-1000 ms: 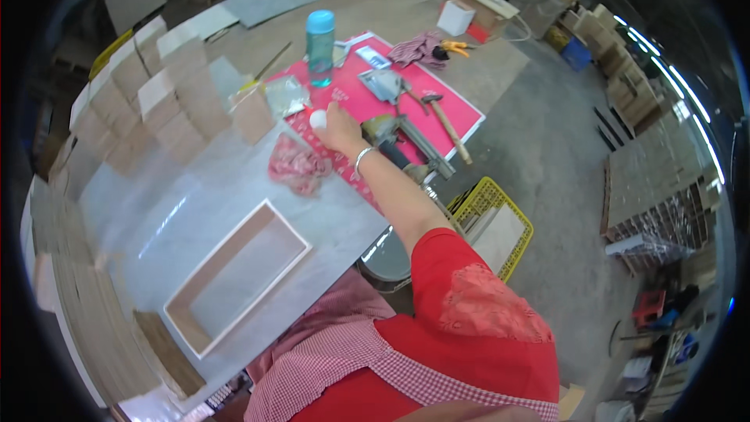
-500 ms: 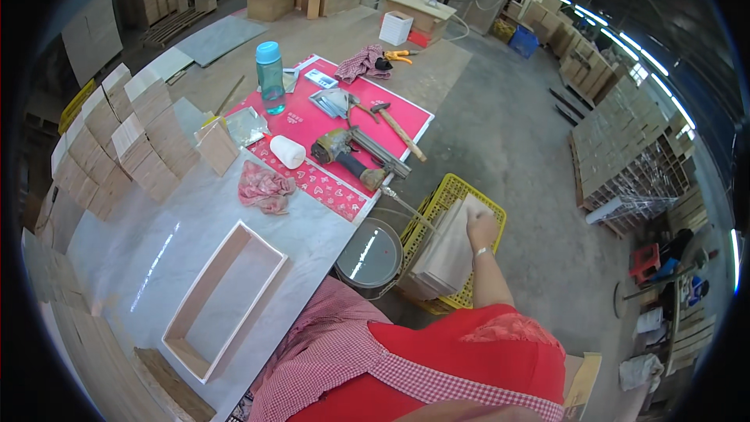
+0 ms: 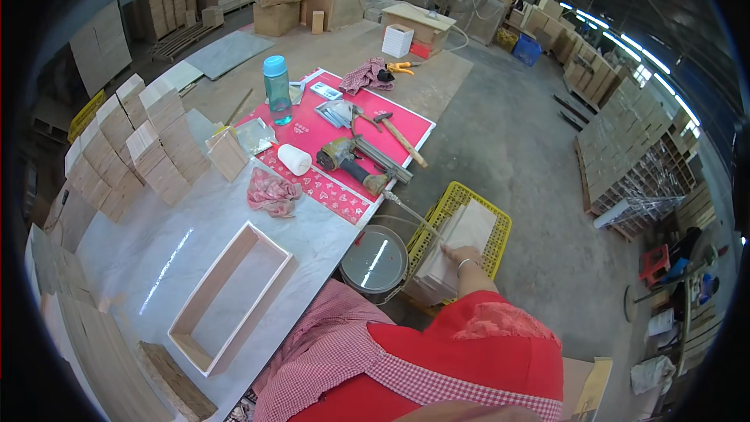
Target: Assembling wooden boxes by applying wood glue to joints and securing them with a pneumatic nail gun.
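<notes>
My right hand (image 3: 464,255), a bracelet at its wrist, is over the near part of a stack of pale wooden boards (image 3: 474,223). One digit stretches left across the boards; the other fingers are foreshortened, with no board visibly lifted in them. The boards stand in a yellow plastic basket (image 3: 504,244) right of the table. A thin air hose (image 3: 414,213) crosses above the basket from the nail gun (image 3: 351,166) on the pink mat. My left hand is out of sight. An open rectangular wooden frame (image 3: 269,289) lies on the grey tabletop in front of me.
A round-lidded bucket (image 3: 373,259) stands between table and basket. On the table are a hammer (image 3: 402,141), a blue bottle (image 3: 277,92), a white container (image 3: 294,159), a pink rag (image 3: 273,192) and stacked wooden blocks (image 3: 160,164). A wrapped pallet load (image 3: 637,152) stands to the right.
My right hand has come nearer to me and left over the boards, its arm more bent, and more of the top board shows. The view has shifted slightly; the table things stay put.
</notes>
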A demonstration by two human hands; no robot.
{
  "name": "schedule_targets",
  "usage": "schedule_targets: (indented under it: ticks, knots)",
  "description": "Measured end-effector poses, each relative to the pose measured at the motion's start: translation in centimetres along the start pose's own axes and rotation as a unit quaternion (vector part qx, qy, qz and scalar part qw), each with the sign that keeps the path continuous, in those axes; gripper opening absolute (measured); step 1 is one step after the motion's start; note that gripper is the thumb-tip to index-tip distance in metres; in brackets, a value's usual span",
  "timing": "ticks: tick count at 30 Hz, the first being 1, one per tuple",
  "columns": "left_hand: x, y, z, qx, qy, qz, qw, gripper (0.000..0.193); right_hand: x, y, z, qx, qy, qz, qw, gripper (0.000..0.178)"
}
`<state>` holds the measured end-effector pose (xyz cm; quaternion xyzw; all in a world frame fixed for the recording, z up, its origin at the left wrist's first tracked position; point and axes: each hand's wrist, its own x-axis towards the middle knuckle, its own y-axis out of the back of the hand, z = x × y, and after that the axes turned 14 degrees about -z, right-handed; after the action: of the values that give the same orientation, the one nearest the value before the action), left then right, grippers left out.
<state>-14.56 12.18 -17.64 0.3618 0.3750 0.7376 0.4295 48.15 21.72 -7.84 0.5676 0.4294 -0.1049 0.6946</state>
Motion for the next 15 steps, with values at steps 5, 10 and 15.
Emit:
schedule_targets:
  ticks: [5,10,15]
  knots:
    - [-2.4,3.4,3.5,-0.034,-0.025,0.011,0.999,0.026,3.0,0.1,1.7,0.016,0.043,-0.019,0.999,0.128]
    - [-5.3,5.8,6.1,-0.072,-0.052,0.003,0.996,0.026,-1.8,1.6,0.3,0.13,0.097,0.124,0.979,0.111]
    - [-7.2,8.5,8.5,-0.111,-0.07,0.009,0.991,0.026,-2.1,6.4,-1.4,0.12,0.301,0.252,0.912,0.094]
